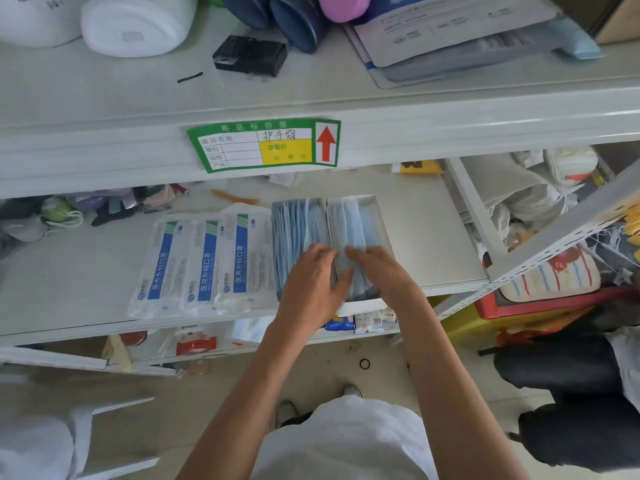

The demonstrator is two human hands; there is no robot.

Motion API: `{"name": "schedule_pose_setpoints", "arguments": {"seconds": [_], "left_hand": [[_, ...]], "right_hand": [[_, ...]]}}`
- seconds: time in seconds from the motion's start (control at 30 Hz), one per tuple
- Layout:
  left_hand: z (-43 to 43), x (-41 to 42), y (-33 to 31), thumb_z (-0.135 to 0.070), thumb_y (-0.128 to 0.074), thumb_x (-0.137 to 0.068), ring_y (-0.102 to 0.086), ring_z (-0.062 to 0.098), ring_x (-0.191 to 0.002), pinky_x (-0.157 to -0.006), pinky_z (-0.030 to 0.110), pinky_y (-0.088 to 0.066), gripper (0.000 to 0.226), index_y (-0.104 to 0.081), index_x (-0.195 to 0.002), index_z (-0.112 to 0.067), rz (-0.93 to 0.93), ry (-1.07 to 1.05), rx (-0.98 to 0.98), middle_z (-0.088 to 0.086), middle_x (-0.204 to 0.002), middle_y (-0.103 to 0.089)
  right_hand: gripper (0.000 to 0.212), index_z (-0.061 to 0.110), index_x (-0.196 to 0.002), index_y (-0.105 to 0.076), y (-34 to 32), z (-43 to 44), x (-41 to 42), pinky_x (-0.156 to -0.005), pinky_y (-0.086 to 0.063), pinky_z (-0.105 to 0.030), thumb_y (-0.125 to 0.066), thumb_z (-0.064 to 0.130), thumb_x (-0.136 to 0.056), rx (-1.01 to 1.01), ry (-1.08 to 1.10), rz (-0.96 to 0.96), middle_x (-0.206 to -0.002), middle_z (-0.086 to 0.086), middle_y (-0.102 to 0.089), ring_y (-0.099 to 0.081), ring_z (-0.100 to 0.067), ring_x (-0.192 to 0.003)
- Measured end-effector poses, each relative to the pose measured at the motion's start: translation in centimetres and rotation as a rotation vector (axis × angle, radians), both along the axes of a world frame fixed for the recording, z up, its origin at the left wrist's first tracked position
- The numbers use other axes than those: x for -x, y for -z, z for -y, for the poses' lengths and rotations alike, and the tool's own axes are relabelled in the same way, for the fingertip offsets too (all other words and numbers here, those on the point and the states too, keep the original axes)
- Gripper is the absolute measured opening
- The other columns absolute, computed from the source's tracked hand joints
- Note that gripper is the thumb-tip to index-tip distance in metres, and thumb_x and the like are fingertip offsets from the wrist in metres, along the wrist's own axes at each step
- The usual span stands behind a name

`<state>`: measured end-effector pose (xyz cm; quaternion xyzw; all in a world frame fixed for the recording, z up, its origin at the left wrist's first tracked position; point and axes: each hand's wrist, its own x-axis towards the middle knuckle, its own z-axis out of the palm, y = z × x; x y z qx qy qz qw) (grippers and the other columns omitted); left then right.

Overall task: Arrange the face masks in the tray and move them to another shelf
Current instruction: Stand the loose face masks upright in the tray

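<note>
Left hand and right hand, fingers flat, press blue face masks into the tray at the shelf front edge; square stacks evenly before lifting.

I'm looking into a small shop or pharmacy stockroom. White metal shelves carry the goods, and a green price tag with a red arrow is stuck on the front edge of the upper one. Sealed mask packs printed in blue lie in a row near the middle shelf's front edge, beside a tray of blue masks.
</note>
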<state>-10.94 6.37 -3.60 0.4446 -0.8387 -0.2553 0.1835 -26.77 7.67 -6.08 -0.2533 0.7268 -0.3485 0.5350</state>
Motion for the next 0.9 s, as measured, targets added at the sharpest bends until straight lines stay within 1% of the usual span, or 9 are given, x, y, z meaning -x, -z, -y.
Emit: {"name": "schedule_pose_setpoints", "arguments": {"seconds": [0.07,0.17,0.27,0.37,0.47,0.57,0.67,0.8,0.9], "left_hand": [[0.0,0.2,0.1,-0.046,-0.056,-0.098,-0.054,0.016,-0.118,-0.102,0.03,-0.044,0.05,-0.056,-0.133,-0.01,0.032,-0.012,0.012,0.003,-0.129,-0.055],[0.2,0.4,0.2,-0.036,-0.061,-0.096,-0.054,0.019,-0.117,-0.1,0.029,-0.045,0.046,-0.054,-0.132,-0.009,0.043,-0.004,-0.001,0.004,-0.129,-0.053],[0.3,0.2,0.1,-0.025,-0.06,-0.097,-0.056,0.017,-0.114,-0.092,0.02,-0.04,0.039,-0.054,-0.131,-0.009,0.003,-0.023,-0.046,0.002,-0.128,-0.052],[0.4,0.0,0.2,-0.02,-0.058,-0.097,-0.056,0.016,-0.112,-0.089,0.017,-0.036,0.036,-0.055,-0.131,-0.01,-0.019,-0.052,-0.074,0.002,-0.127,-0.052],[0.5,0.0,0.0,-0.019,-0.056,-0.099,-0.055,0.015,-0.115,-0.093,0.016,-0.035,0.034,-0.057,-0.132,-0.011,-0.046,-0.041,-0.104,0.002,-0.128,-0.053],[0.4,-0.2,-0.4,-0.022,-0.053,-0.102,-0.057,0.013,-0.114,-0.1,0.023,-0.041,0.027,-0.064,-0.125,-0.014,-0.143,-0.035,-0.143,0.0,-0.124,-0.058],[0.0,-0.2,-1.4,-0.023,-0.057,-0.1,-0.062,0.003,-0.102,-0.09,0.028,-0.053,0.019,-0.07,-0.113,-0.016,-0.315,-0.182,-0.131,-0.006,-0.113,-0.068],[0.3,0.7,-3.1,-0.051,-0.069,-0.089,-0.064,-0.003,-0.098,-0.08,0.015,-0.052,0.044,-0.062,-0.122,-0.024,-0.455,-0.301,-0.431,-0.016,-0.111,-0.066],[1.0,0.6,-3.2,-0.046,-0.081,-0.079,-0.073,0.013,-0.091,-0.084,0.037,-0.06,0.043,-0.065,-0.108,-0.02,-0.58,-0.415,-0.621,-0.004,-0.099,-0.075]], "right_hand": [[0.075,0.008,-0.131,-0.056,-1.7,-0.6,-0.3,-0.096,-0.055,-0.052,-0.062,0.065,-0.082,0.025,0.025,-0.005,-0.121,-0.011,-0.065,-0.066,-0.031,-0.108],[0.036,0.009,-0.122,-0.055,-3.1,-1.2,-0.6,-0.104,-0.049,-0.052,-0.056,0.038,-0.102,0.067,0.075,-0.003,-0.121,-0.014,-0.062,-0.061,-0.035,-0.116],[0.007,0.014,-0.097,-0.06,-3.0,-1.3,-0.1,-0.107,-0.047,-0.051,-0.055,0.015,-0.102,0.091,0.107,-0.012,-0.098,-0.006,-0.06,-0.06,-0.031,-0.107],[0.022,0.019,-0.081,-0.059,-2.9,-1.4,0.5,-0.099,-0.05,-0.048,-0.059,0.003,-0.096,0.101,0.055,-0.045,-0.086,-0.005,-0.062,-0.061,-0.024,-0.084],[0.007,0.01,-0.096,-0.067,-3.1,-1.6,0.9,-0.092,-0.054,-0.046,-0.062,0.005,-0.094,0.119,0.027,-0.11,-0.093,-0.009,-0.069,-0.067,-0.03,-0.091],[0.021,0.01,-0.114,-0.069,-3.7,-1.5,1.8,-0.07,-0.054,-0.033,-0.062,0.013,-0.094,0.162,0.016,-0.287,-0.099,-0.009,-0.07,-0.068,-0.032,-0.092],[0.02,0.014,-0.107,-0.072,-5.6,-1.3,2.6,-0.06,-0.052,-0.028,-0.073,0.024,-0.09,0.258,0.047,-0.412,-0.092,-0.005,-0.07,-0.066,-0.026,-0.08],[0.02,0.012,-0.081,-0.076,-7.8,-1.4,1.6,-0.069,-0.06,-0.045,-0.088,0.027,-0.075,0.37,0.089,-0.192,-0.082,-0.013,-0.076,-0.074,-0.033,-0.077],[0.022,0.006,-0.085,-0.077,-8.5,-1.6,0.7,-0.077,-0.061,-0.047,-0.089,0.022,-0.074,0.364,0.085,-0.041,-0.087,-0.016,-0.077,-0.074,-0.026,-0.074]]}}
